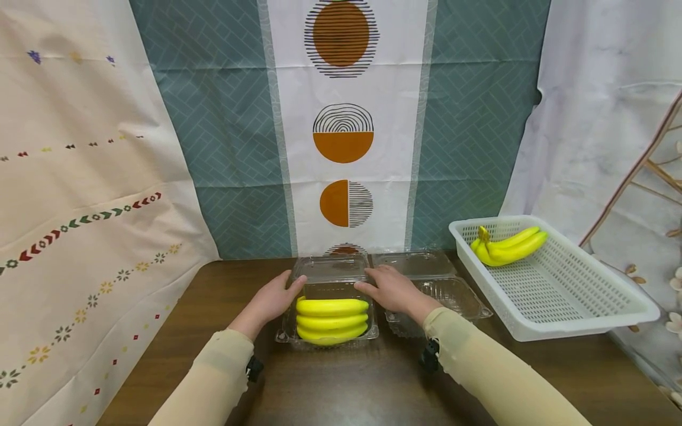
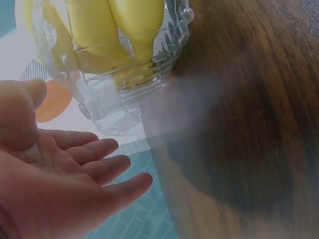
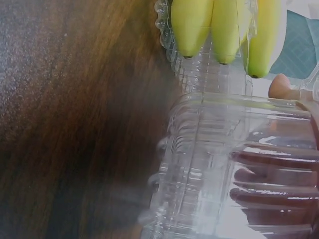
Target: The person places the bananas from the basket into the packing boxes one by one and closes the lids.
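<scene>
A bunch of yellow bananas [image 1: 331, 322] lies in a clear plastic clamshell box [image 1: 373, 332], whose lid [image 1: 329, 269] stands raised at the back. My left hand [image 1: 273, 300] is at the left side of the lid. In the left wrist view its fingers [image 2: 102, 149] are spread, loosely extended, with nothing in the palm. My right hand [image 1: 393, 289] is at the lid's right edge, thumb toward the bananas. In the right wrist view its fingers show through the clear plastic of a second box [image 3: 199, 149]; whether the thumb [image 3: 281, 88] touches the lid I cannot tell.
The second clear box [image 1: 453, 296] stands open to the right, partly behind my right forearm. A white perforated basket [image 1: 586, 325] sits at the right edge of the brown table [image 1: 330, 390], holding another bunch of bananas [image 1: 508, 248]. Patterned cloths [image 1: 234, 148] hang behind and beside the table.
</scene>
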Demonstrator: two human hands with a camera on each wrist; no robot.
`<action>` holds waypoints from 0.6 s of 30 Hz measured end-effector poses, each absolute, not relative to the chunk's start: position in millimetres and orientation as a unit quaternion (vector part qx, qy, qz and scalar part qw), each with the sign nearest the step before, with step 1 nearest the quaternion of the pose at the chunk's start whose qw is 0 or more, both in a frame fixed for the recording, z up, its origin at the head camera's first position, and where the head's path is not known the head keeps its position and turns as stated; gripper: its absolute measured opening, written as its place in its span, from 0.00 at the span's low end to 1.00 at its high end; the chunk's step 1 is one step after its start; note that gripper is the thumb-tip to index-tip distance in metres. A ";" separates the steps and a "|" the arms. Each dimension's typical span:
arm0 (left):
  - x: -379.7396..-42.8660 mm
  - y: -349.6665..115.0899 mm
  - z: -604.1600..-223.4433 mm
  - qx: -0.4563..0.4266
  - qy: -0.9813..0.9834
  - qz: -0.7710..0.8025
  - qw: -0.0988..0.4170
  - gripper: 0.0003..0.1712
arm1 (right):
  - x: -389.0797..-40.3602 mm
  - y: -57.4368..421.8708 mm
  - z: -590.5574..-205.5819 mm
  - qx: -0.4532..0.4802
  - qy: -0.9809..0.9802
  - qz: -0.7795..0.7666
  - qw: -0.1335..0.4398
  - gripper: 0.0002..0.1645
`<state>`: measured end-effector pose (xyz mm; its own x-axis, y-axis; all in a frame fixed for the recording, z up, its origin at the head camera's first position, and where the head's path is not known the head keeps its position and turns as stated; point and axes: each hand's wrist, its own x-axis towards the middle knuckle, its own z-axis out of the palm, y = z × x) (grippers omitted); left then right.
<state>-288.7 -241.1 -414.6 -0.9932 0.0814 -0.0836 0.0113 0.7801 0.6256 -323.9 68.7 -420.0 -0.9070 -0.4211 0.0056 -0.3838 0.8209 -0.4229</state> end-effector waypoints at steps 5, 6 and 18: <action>-289.4 -239.0 -414.6 0.019 0.940 0.336 0.054 0.51 | -323.7 67.6 -420.3 -0.210 0.951 -0.222 0.046 0.44; -289.5 -239.0 -414.9 0.018 0.940 0.338 0.054 0.51 | -323.6 67.2 -420.3 -0.210 0.951 -0.224 0.046 0.44; -289.9 -243.1 -413.7 0.025 0.922 0.382 0.050 0.52 | -326.4 68.3 -421.9 -0.213 0.948 -0.237 0.019 0.45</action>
<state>-289.9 -243.1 -413.7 -0.9938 0.0837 -0.0734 0.0072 0.7063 0.7079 -326.4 68.3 -421.9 -0.9086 -0.4125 0.0656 -0.3948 0.7969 -0.4573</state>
